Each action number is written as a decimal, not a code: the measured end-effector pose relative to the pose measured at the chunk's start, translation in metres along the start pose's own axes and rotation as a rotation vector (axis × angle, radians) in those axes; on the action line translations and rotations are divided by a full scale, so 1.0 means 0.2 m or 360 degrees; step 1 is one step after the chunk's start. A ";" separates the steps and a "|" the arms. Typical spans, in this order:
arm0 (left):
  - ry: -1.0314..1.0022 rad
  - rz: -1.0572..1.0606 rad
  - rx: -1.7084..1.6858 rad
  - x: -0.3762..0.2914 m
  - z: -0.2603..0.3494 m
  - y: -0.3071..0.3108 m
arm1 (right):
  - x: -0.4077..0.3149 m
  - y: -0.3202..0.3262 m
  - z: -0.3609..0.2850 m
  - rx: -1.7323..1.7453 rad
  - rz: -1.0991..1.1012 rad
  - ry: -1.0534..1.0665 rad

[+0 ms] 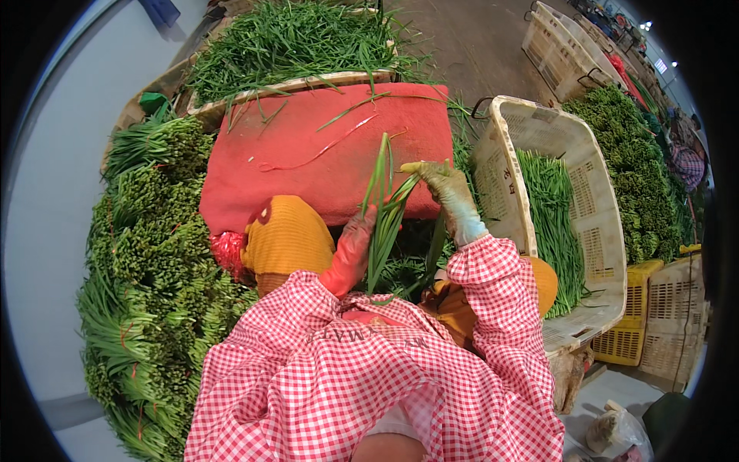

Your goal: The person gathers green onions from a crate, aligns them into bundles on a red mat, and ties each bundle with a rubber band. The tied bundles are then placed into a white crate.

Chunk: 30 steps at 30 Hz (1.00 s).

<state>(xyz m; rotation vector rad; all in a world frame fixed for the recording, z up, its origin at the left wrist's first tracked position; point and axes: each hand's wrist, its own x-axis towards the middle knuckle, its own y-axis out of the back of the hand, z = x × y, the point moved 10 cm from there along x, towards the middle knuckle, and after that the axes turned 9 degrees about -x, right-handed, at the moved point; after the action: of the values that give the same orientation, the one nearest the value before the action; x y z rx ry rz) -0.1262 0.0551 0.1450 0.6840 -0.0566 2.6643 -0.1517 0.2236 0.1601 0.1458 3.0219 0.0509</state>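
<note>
My left hand (353,248), in a red glove stained dark at the fingers, holds a small bunch of long flat green leaves (385,237), which look like garlic chives. My right hand (441,187), in a worn yellowish and pale blue glove, is at the upper right end of the same leaves, its fingertips around a few of them. Beyond both hands lies a red cloth-covered board or pad (323,150), with a red plastic tie strip (323,151) and stray leaves on it. Loose greens (404,268) lie below, between my knees.
A plastic crate heaped with loose greens (300,43) stands beyond the pad. Tied green bundles (167,260) are stacked at left. At right, a white crate (606,242) holds greens (551,231); more bundles (635,173), a yellow crate (623,341) and a person (687,156) are farther right.
</note>
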 end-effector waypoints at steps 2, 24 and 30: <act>-0.0217 0.0117 0.0085 -0.01 0.03 0.05 | 0.00 0.18 0.00 -0.0020 0.0352 -0.0016; 0.0975 -0.0572 0.0739 0.03 -0.06 0.20 | 0.07 0.14 0.02 0.0723 -0.0282 -0.0013; 0.0749 0.0280 -0.0439 0.23 0.03 0.11 | 0.11 -0.01 0.20 0.1158 -0.0172 -0.0064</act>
<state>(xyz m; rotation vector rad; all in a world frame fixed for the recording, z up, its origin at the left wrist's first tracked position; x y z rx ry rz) -0.1700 0.0503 0.1732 -0.0425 -0.3599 2.8348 -0.1698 0.2246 0.1169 0.0398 2.8424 -1.0394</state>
